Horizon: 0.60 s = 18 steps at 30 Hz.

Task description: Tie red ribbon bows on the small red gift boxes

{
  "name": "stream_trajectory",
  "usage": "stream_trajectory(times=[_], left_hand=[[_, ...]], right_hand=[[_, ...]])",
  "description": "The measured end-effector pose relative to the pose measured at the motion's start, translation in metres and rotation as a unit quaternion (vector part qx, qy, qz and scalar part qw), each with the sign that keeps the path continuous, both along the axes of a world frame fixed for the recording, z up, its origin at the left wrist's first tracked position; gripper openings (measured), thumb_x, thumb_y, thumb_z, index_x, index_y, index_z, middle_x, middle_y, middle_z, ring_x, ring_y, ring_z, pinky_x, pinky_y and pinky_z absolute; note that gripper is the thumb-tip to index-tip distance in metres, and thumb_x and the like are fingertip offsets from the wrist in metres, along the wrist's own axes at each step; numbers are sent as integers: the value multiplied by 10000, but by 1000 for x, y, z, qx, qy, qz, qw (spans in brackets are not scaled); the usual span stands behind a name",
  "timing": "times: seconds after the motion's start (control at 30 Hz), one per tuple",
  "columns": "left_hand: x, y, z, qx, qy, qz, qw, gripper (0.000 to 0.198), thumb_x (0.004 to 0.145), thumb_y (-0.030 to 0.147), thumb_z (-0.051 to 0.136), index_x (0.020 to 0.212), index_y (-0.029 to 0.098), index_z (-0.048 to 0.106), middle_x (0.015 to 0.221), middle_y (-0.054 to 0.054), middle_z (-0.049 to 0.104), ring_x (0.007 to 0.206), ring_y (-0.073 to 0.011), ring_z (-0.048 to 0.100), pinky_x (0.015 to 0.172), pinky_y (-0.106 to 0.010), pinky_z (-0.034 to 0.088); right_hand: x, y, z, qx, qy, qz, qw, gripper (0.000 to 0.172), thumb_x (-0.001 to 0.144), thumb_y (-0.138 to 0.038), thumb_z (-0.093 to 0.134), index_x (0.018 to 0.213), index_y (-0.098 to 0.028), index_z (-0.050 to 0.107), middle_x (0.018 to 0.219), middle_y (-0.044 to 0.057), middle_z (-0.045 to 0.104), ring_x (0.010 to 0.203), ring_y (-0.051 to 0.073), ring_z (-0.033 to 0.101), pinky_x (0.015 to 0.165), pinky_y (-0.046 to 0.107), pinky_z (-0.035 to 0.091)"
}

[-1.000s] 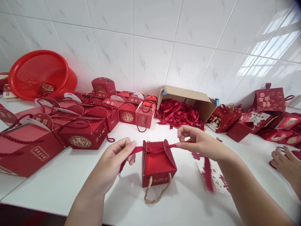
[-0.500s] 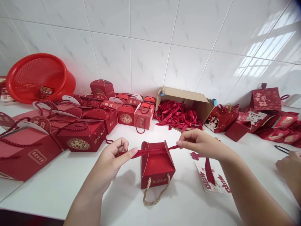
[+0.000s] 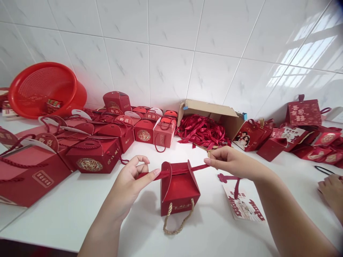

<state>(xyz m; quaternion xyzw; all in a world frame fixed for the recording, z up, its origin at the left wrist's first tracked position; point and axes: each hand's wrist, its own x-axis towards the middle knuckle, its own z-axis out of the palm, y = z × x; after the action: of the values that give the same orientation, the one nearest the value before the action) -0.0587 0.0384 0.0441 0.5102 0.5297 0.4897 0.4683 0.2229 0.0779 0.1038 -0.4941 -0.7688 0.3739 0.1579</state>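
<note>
A small red gift box (image 3: 180, 187) with a beige rope handle (image 3: 174, 231) stands upright on the white table in front of me. A dark red ribbon (image 3: 180, 171) runs through its two curved top flaps. On the left, my left hand (image 3: 138, 176) pinches one part of the ribbon between thumb and fingers. My right hand (image 3: 227, 160) pinches the other side, its tail hanging down below the hand. Under my right forearm lies a printed card (image 3: 243, 205) with red figures, beside a dark red flower-shaped piece (image 3: 222, 177).
Several red gift boxes (image 3: 92, 157) crowd the left, near a tilted red plastic basket (image 3: 48, 89). An open cardboard box (image 3: 211, 107) spills red ribbons (image 3: 202, 130) by the tiled wall. More red boxes (image 3: 302, 110) lie right. Another person's hand (image 3: 332, 189) is at the right edge.
My right hand has drawn slightly right, and more ribbon shows between it and the box. The hanging tail has shortened. The other person's hand has shifted a little.
</note>
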Motion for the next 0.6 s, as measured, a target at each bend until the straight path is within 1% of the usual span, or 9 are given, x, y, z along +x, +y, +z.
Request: stream_trajectory(times=[0.1,0.17,0.27,0.33,0.4,0.43,0.5,0.53,0.6], left_hand=[[7,-2,3,0,-45,7,999,300,757,359,722,893,238,482,613,99,268,537,-69,257,521,-184,250],[9,-4,7,-1,-102,5,995,305,736,327,751,900,232,512,601,98,306,525,-60,279,503,-175,266],[7,-8,12,-10,-227,-3,974,310,686,281,787,911,218,584,607,80,380,509,-52,336,471,-170,313],[4,-10,16,-15,-299,9,954,312,642,265,800,902,205,638,645,53,462,517,-58,394,463,-180,371],[2,-13,20,-18,-350,34,936,277,614,257,792,857,191,677,738,15,567,581,-86,490,522,-212,474],[0,-14,22,-19,-371,46,927,236,616,260,776,821,187,686,782,0,604,624,-108,531,574,-241,521],[-1,-17,26,-16,-407,62,911,147,652,278,728,766,195,686,788,-15,636,687,-152,584,673,-304,570],[-2,-19,27,-9,-422,65,904,121,671,288,703,753,202,682,751,-17,636,688,-162,594,688,-318,578],[-4,-21,28,6,-440,64,896,115,695,302,668,760,207,682,692,-24,629,673,-166,603,680,-318,586]], right_hand=[[4,-3,4,-33,68,23,997,526,845,-528,592,570,-199,288,567,-72,199,510,76,176,470,257,159],[6,-5,6,-58,128,39,989,509,855,-522,587,560,-194,333,554,-69,246,499,73,210,467,250,200],[9,-6,6,-95,198,60,974,441,844,-494,619,575,-175,478,609,-27,423,522,82,355,480,243,329],[11,-7,7,-98,241,60,964,406,809,-472,667,567,-174,536,631,5,473,612,128,474,473,239,392],[12,-7,7,-95,284,56,952,390,766,-466,710,549,-176,565,695,47,542,743,182,557,460,239,436],[11,-7,7,-94,305,59,946,386,751,-467,721,543,-176,576,764,71,587,810,203,582,481,251,469],[10,-8,7,-87,346,69,932,374,755,-465,717,547,-177,599,952,96,651,915,221,613,605,302,539],[9,-9,6,-81,368,71,924,364,768,-453,709,549,-182,607,1017,91,666,955,225,622,685,331,552],[5,-11,6,-71,405,62,909,349,802,-429,682,551,-195,618,1052,71,691,1021,234,632,816,379,538]])
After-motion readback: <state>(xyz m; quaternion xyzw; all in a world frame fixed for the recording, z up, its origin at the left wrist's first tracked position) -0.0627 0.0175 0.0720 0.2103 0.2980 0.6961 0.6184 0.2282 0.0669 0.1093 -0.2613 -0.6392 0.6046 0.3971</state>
